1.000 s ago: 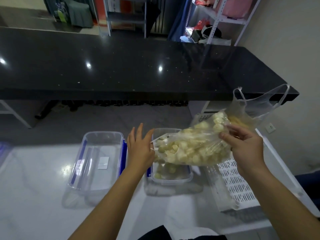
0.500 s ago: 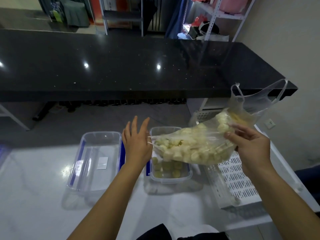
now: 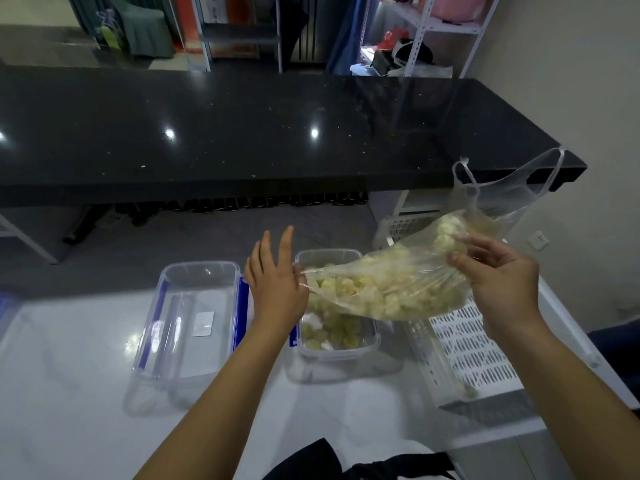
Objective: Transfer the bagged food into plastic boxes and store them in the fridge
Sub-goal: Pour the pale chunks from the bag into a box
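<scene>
A clear plastic bag (image 3: 391, 289) of pale yellow-green food pieces lies tipped on its side over an open clear plastic box (image 3: 367, 344). The box holds several of the same pieces. My left hand (image 3: 275, 289) pinches the bag's mouth at the box's left rim, its other fingers spread upward. My right hand (image 3: 498, 282) grips the raised bottom end of the bag, higher than the mouth. The bag's empty handles (image 3: 502, 188) stick up behind my right hand.
A clear lid with blue clips (image 3: 194, 320) lies on the white counter to the left of the box. A white perforated basket (image 3: 464, 344) sits right of the box. A black countertop (image 3: 242, 133) runs across behind. Shelving stands at the back.
My right hand has lifted the bag's bottom end higher and more pieces have dropped into the box. My left hand stays at the bag's mouth.
</scene>
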Demonstrator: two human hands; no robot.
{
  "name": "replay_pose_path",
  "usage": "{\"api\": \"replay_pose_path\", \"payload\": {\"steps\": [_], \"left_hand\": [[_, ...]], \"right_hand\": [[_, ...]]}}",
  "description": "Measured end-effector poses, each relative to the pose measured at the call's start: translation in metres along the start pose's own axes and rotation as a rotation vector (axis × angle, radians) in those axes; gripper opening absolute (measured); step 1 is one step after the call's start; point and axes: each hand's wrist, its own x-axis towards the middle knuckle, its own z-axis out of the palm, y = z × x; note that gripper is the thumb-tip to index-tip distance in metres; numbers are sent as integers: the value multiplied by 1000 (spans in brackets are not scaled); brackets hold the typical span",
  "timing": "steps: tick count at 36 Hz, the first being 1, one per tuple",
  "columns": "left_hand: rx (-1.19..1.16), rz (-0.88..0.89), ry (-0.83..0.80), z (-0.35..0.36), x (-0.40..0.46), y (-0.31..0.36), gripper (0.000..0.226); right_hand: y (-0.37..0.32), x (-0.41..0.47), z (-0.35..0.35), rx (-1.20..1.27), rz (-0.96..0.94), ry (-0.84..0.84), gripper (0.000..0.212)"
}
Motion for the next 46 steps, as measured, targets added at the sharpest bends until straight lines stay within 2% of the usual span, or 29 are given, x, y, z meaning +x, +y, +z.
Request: {"api": "replay_pose_path", "payload": {"steps": [3,6,10,16,20,24,30,34,38,42,46], "left_hand": [[0,-42,-20,-1,0,-2,70],[-10,-5,-12,-1,-2,2,70],[-14,-25,-27,-1,-5,5,66],[-45,26,-42,-2,-4,12,75],[2,-27,-95,-2,-4,12,77],[19,-20,-91,-4,-4,8,76],[40,-51,-100,1,-9,0,78],[24,-29,-82,2,-9,-2,77],[29,-48,-103,3,-10,-1,76],[8,-25,-99,3,-9,3,75],[0,-25,-121,5,-9,4,77]], "right_hand": [[-2,0,-2,-20,-8,-11,33],[-8,7,-6,3,-20,32,35],[-9,4,-1,-74,-51,-53,37],[-28,20,-6,-11,-75,28,31],[-24,8,6,-91,-123,-59,34],[-33,15,-1,-28,-107,-13,30],[-24,5,9,-98,-115,-108,34],[-27,11,5,-70,-109,-40,34],[-26,4,9,-126,-146,-111,35],[-37,18,1,-49,-82,-50,30],[-30,11,8,-149,-102,-146,32]]}}
